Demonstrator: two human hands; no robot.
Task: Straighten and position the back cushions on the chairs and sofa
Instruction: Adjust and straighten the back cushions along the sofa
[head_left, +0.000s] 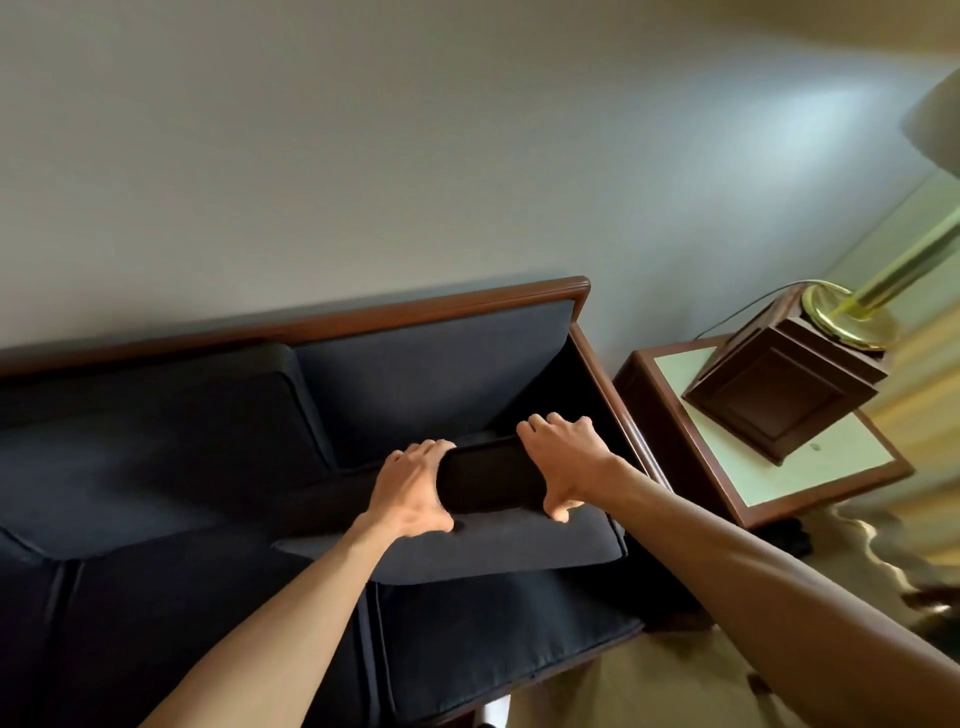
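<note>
A dark navy sofa (171, 597) with a brown wooden frame stands against the wall. Its right back cushion (498, 540) lies tipped forward, flat over the right seat, with its top edge lifted. My left hand (410, 488) grips that edge from the left and my right hand (563, 462) grips it from the right, fingers curled over the far side. Behind the cushion the padded sofa back (415, 374) is bare. The left back cushion (156, 431) leans upright in its place.
A wooden side table (779, 483) with a pale top stands right of the sofa's arm (618, 405). On it sits a dark wooden lamp base (779, 395) with a brass stem. Beige carpet (649, 686) lies at the lower right.
</note>
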